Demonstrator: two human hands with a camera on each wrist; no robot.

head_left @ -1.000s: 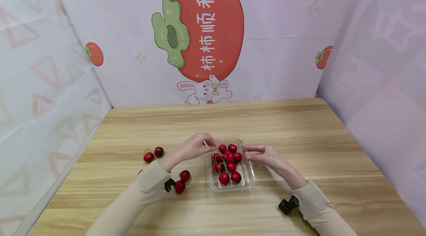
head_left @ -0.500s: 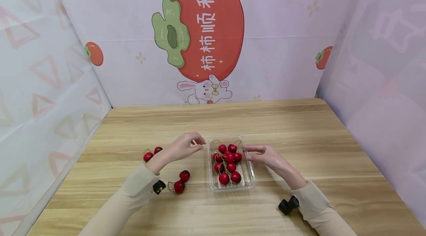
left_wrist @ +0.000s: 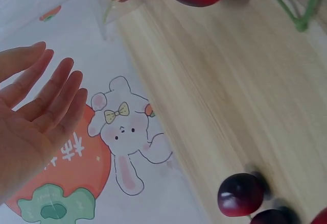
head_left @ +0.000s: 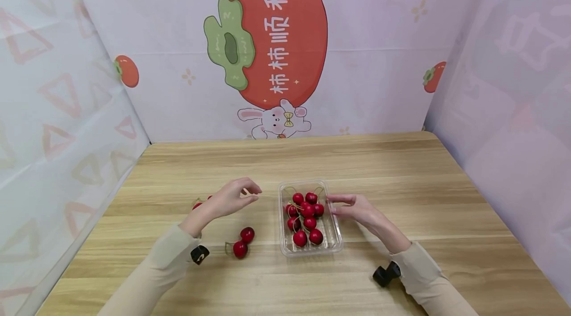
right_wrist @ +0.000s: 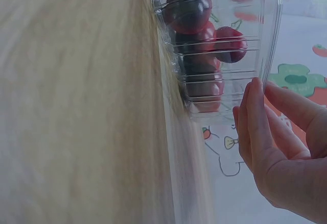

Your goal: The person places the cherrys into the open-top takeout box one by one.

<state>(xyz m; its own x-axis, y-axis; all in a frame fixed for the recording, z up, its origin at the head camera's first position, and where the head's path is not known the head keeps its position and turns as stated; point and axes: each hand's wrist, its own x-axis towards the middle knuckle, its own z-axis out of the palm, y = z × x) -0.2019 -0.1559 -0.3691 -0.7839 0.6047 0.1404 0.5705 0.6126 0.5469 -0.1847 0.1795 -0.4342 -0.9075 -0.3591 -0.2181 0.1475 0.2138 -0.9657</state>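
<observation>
In the head view my left hand [head_left: 232, 198] is over the table, left of a clear plastic container [head_left: 333, 244]. Its fingers are relaxed and bent a little, and nothing is between them, as the left wrist view also shows. Several dark red cherries [head_left: 300, 238] with stems lie inside the container. At the container's right side, my right hand [head_left: 360, 209] touches the rim with nearly straight fingertips [right_wrist: 256, 89]. Two cherries [head_left: 240, 249] lie on the table near my left forearm. Farther left, more cherries [head_left: 197, 205] are mostly hidden behind my left hand and wrist.
The wooden table [head_left: 379, 167] ends at the back against a cloth backdrop [head_left: 370, 83] printed with a persimmon and a rabbit. Cloth walls stand on both sides. A black device [head_left: 199, 254] sits on the left wrist, and another black device [head_left: 387, 274] on the right.
My left hand has drawn away from the container's left rim, moving left toward the loose cherries and covering more of the far-left pair. My right hand and the container have stayed put.
</observation>
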